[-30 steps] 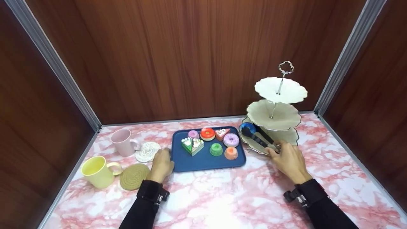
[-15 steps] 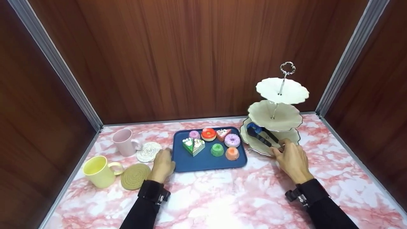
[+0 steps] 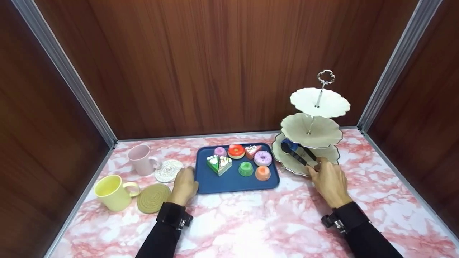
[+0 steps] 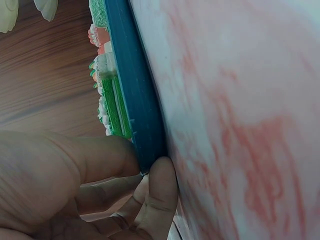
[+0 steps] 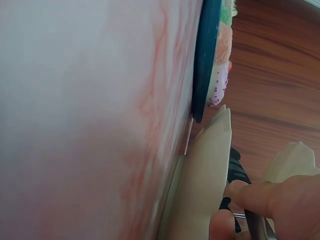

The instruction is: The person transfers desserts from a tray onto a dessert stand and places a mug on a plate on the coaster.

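My left hand pinches the left edge of a blue tray; in the left wrist view the thumb and fingers close on its rim. On the tray are toy sweets: two cake wedges, a red donut and several others. My right hand grips black-tipped tongs over the bottom plate of a three-tier stand. The tongs' spread tips lie at a round blue thing, partly hidden by them and the tier above. In the right wrist view the fingers hold the tongs just over the plate rim.
Two upper tiers and a ringed metal post rise above the right hand's work. To the left stand a pink mug and a yellow mug, beside a white coaster and a tan coaster. Wood-look walls enclose the table.
The tongs' tips and the blue thing have shifted slightly right, inward on the bottom plate. My right hand has moved a little right with the tongs. My left hand stays at the tray edge.
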A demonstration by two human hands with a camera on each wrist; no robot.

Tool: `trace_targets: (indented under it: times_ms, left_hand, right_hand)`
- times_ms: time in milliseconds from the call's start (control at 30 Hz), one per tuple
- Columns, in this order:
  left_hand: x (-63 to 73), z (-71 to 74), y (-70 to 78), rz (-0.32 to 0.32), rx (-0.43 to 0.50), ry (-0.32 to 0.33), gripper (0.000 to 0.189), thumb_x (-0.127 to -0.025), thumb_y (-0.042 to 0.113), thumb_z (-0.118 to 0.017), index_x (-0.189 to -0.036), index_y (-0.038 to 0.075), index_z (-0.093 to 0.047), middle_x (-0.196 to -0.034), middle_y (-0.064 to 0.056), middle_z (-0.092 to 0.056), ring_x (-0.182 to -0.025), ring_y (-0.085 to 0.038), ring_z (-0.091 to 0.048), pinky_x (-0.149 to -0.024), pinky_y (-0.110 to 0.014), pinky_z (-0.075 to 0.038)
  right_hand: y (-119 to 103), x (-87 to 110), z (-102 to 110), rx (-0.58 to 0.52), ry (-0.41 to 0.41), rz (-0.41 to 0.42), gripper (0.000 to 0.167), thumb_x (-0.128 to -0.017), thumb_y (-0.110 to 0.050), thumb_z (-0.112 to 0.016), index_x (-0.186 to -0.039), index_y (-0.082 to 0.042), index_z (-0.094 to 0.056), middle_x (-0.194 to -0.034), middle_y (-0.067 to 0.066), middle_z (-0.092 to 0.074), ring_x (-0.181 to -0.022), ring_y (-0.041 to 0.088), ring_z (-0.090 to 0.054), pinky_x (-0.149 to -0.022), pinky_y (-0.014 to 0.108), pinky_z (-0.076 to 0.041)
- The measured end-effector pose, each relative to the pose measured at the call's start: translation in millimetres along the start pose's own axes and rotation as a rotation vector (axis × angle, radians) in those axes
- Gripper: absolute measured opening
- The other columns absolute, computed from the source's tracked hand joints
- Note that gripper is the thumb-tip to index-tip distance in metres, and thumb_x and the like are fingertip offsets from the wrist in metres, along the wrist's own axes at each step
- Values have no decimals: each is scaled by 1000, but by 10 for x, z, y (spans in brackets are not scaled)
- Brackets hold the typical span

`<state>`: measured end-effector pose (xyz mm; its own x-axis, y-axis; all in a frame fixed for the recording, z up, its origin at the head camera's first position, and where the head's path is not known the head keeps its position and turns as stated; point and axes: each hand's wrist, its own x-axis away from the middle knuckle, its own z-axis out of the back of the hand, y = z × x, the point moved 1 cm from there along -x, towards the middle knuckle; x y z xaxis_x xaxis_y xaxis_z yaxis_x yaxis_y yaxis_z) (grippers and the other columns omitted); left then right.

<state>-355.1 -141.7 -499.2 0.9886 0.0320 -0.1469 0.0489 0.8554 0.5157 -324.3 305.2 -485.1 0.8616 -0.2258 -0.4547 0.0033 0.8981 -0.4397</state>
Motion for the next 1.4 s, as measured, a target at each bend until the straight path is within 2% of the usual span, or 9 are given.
trace_targets:
  times_ms: [433, 667, 1133, 1400]
  left_hand:
    - [18, 5, 5, 7, 5, 1, 44, -73, 0, -62, -116, 0, -59, -107, -20, -60, -107, -35, -55, -96, -44, -44]
    - [21, 1, 7, -13, -5, 17, 41, -72, 0, -63, -113, -2, -60, -102, -20, -61, -103, -35, -57, -91, -45, -46]
    - [13, -11, -9, -15, 13, 18, 41, -72, 0, -63, -113, -1, -60, -102, -19, -61, -102, -35, -57, -92, -44, -46]
    - [22, -1, -7, -7, 16, 19, 41, -72, 0, -62, -113, -1, -60, -102, -19, -61, -104, -34, -56, -93, -45, -45]
  right_hand:
    - [-63, 14, 74, -19, 41, 24, 44, -77, -37, -71, -106, -6, -60, -86, 10, -72, -76, 37, -66, -59, 50, -46]
    - [-102, 27, 76, -38, 53, 46, 47, -76, -41, -71, -108, -7, -61, -81, 7, -72, -74, 33, -66, -57, 48, -46]
    - [-165, 51, 105, -22, 82, 108, 48, -73, -49, -72, -108, -18, -65, -75, 2, -70, -65, 28, -65, -49, 44, -43]
    - [-221, 74, 112, -42, 29, 155, 47, -71, -51, -72, -109, -24, -65, -75, -5, -70, -62, 20, -64, -45, 37, -41]
